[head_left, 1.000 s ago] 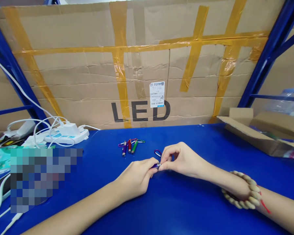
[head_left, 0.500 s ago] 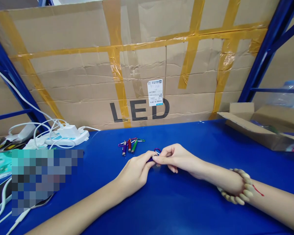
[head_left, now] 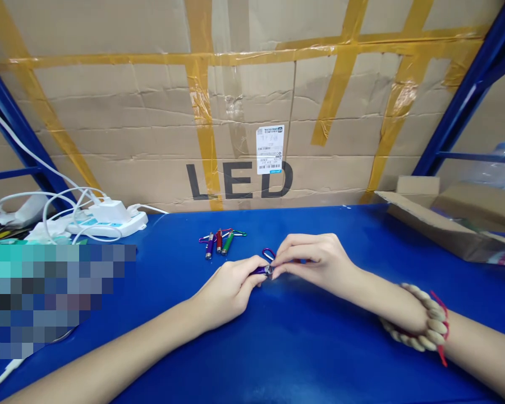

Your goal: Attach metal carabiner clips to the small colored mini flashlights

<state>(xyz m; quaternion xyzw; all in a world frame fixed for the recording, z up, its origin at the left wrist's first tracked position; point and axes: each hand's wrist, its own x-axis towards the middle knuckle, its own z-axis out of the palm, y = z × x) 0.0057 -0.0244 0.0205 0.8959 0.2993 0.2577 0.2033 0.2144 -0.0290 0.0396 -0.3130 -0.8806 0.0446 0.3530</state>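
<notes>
In the middle of the table, my left hand (head_left: 229,286) is closed around a small purple flashlight (head_left: 260,270), its silver end pointing right. A dark carabiner clip (head_left: 269,254) shows just beyond it and appears to be attached. My right hand (head_left: 315,255) has thumb and fingers pinched together at the silver end; whatever lies between the fingertips is hidden. Further back lie three similar flashlights with carabiners: a purple one (head_left: 209,246), a red one (head_left: 219,241) and a green one (head_left: 228,243).
A white power strip (head_left: 128,225) with plugs and tangled cables sits at the back left. An open cardboard box (head_left: 437,230) stands at the right. Behind the blue table (head_left: 320,348) rises a large taped carton (head_left: 151,129) marked LED, between blue shelf posts.
My right fingers have shifted from over the flashlight's end to its right side, uncovering the silver tip. My left hand keeps its grip. The camera view has tilted slightly.
</notes>
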